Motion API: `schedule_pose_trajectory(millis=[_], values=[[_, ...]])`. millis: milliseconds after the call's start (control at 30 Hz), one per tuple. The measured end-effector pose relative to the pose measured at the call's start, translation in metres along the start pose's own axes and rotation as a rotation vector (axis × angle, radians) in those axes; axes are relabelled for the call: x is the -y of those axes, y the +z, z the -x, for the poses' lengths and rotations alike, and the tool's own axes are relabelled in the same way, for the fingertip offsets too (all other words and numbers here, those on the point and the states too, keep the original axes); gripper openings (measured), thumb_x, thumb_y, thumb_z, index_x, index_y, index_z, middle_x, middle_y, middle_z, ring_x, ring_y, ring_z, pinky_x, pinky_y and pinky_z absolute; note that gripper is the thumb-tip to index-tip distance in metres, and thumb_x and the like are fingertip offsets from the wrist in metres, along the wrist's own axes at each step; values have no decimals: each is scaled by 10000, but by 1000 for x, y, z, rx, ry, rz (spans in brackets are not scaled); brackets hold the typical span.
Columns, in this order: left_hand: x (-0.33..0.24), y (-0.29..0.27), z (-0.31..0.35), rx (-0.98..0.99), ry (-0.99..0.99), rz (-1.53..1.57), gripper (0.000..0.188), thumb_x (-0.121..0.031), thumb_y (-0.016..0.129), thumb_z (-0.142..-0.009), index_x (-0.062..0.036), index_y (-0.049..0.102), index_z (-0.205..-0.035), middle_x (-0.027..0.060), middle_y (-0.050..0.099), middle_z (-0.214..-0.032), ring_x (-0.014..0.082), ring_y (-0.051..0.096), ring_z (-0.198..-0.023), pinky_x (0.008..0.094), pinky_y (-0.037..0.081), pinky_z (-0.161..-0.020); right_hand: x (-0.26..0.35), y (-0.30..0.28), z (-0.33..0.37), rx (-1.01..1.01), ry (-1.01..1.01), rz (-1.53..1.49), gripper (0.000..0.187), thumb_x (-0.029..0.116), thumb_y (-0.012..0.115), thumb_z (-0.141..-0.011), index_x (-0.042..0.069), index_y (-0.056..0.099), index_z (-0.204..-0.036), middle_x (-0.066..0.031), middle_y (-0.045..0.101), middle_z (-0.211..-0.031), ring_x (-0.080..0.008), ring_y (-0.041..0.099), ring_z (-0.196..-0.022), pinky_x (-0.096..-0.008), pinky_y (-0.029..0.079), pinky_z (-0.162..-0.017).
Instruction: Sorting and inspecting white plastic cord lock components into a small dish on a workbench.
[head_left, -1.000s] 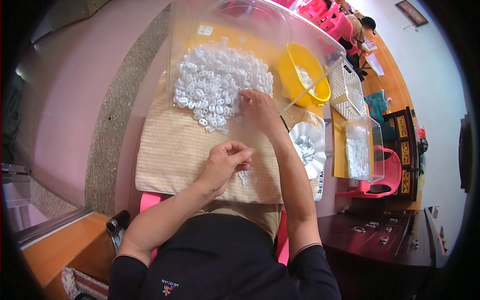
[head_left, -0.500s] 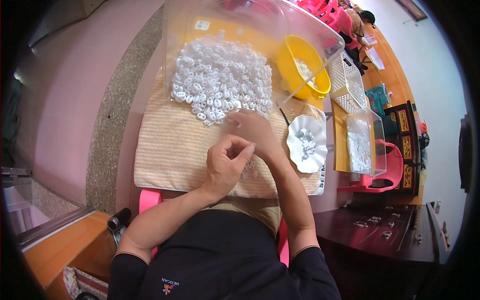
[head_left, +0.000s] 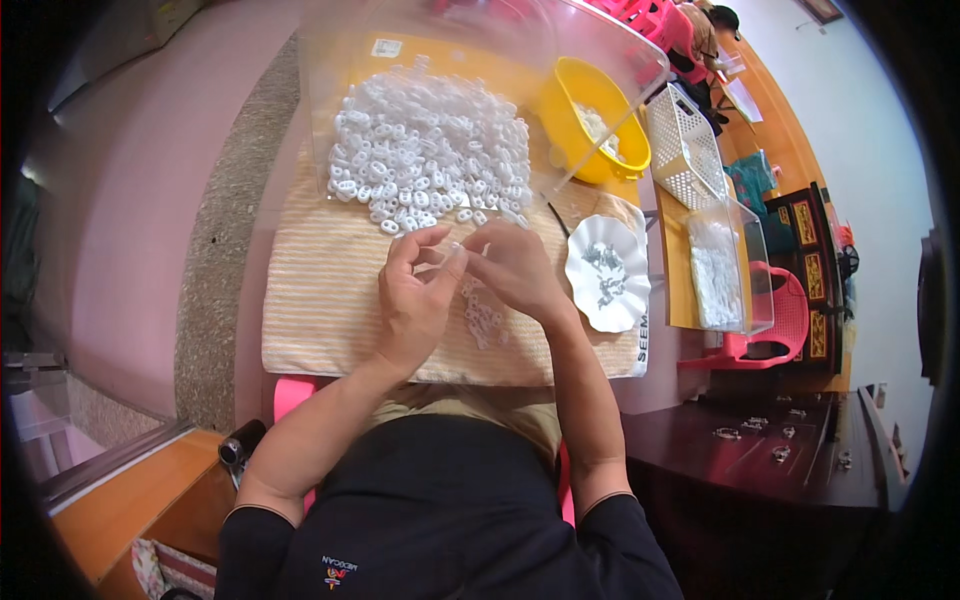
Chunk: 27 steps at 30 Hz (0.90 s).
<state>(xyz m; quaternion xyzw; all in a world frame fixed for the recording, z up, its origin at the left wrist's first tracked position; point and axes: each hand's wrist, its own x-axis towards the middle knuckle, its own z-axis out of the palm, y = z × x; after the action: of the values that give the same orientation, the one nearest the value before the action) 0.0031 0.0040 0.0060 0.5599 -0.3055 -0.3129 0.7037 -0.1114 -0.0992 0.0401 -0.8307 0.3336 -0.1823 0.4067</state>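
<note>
My left hand (head_left: pixel 412 305) is raised over the striped towel (head_left: pixel 320 290), its thumb and fingers pinched on a small white plastic piece (head_left: pixel 457 249). My right hand (head_left: pixel 515 268) meets it there, fingers curled at the same piece; its fingertips are partly smeared by motion. Just beyond both hands lies a big heap of white oval two-hole plastic pieces (head_left: pixel 430 140), spilling from a clear plastic tub (head_left: pixel 318 110). Beneath my hands, several smaller white pieces (head_left: pixel 485 322) are scattered on the towel. Right of my right hand, a white wavy-rimmed dish (head_left: pixel 630 300) holds small grey bits (head_left: pixel 605 278).
A yellow basin (head_left: pixel 634 140) with white pieces stands at the far right of the table. A thin black stick (head_left: pixel 557 219) lies near the dish. Farther right are a white perforated basket (head_left: pixel 680 140), a clear bin (head_left: pixel 757 290) and a pink chair (head_left: pixel 775 325). Another person (head_left: pixel 703 35) sits beyond.
My right hand has drawn back from the edge of the heap to my left hand. The left hand has moved a little farther out and left, uncovering the small pieces on the towel.
</note>
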Motion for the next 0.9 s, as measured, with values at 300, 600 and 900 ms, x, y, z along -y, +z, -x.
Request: schedule_pose_trajectory(millis=[300,600,900], values=[[3,0,0,298,-438,462,138,-119,683,-890,-27,657,-990,32,678,-870,84,634,-757,228,535,-707,1,-11,32,-60,-106,-84,95,83,704,-852,6,664,-891,-39,594,-768,-77,522,-626,-237,409,-532],[9,1,1,340,-580,594,99,-142,655,-913,-47,633,-928,52,669,-866,115,639,-764,256,557,-709,-2,-14,57,-145,-86,-59,128,124,701,-848,29,676,-931,-103,655,-852,-204,621,-734,-300,484,-655],[1,3,4,362,-561,535,119,-180,634,-932,-86,565,-957,72,667,-877,117,643,-708,264,572,-659,-70,-87,95,-445,89,437,184,54,706,-771,52,666,-951,-99,686,-841,-185,606,-577,-291,483,-579]])
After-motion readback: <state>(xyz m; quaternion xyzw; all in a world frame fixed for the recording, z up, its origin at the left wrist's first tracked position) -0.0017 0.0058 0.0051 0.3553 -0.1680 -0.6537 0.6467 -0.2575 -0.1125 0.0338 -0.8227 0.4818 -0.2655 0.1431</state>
